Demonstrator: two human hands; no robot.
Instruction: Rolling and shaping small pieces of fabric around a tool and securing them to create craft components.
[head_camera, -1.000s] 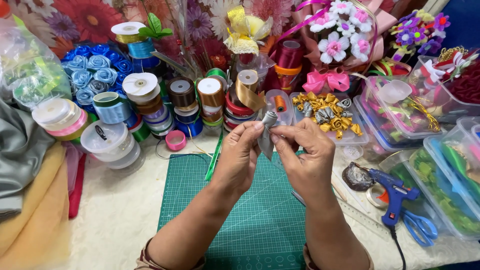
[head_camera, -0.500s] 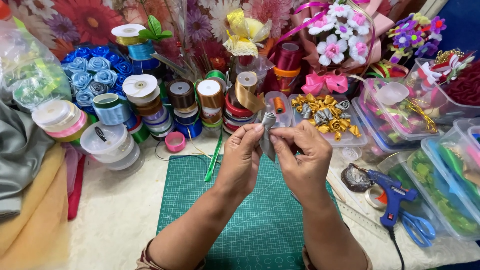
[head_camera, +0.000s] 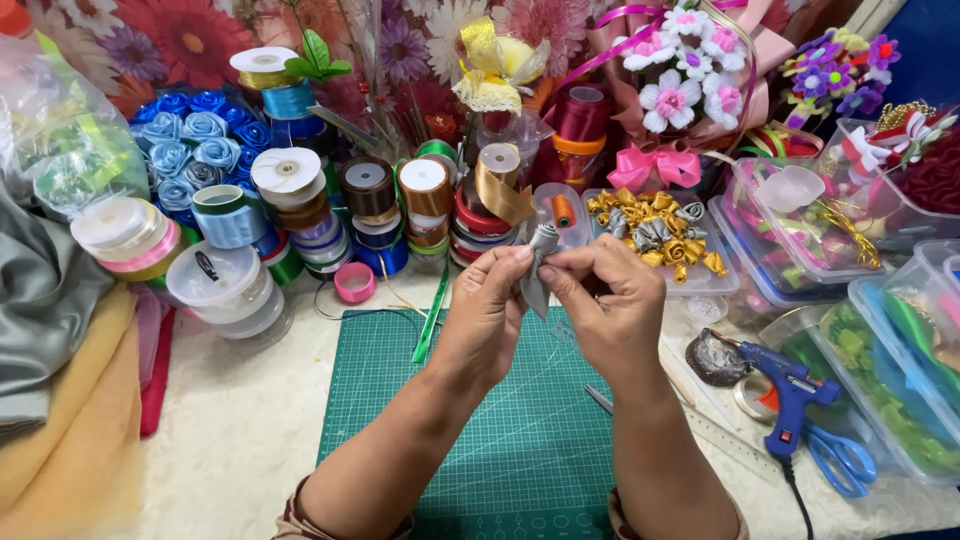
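Rolling a strip of grey ribbon (head_camera: 537, 262) into a small bud, both hands work close together above the green cutting mat (head_camera: 520, 440). The step seems to call for steady tension: the coil at the top kept tight while the loose tail below is fed round in small turns, so the layers do not slip apart. The left hand (head_camera: 490, 305) has its thumb and forefinger closed on the upper, rolled part of the ribbon. The right hand (head_camera: 610, 310) pinches the strip just beside it, fingertips (head_camera: 556, 272) pressed together on the fabric, other fingers curled in. The ribbon hangs between the two hands, in front of the ribbon spools (head_camera: 400, 205) and a tray of gold and grey ribbon roses (head_camera: 655, 235). A blue glue gun (head_camera: 790, 390) lies to the right.
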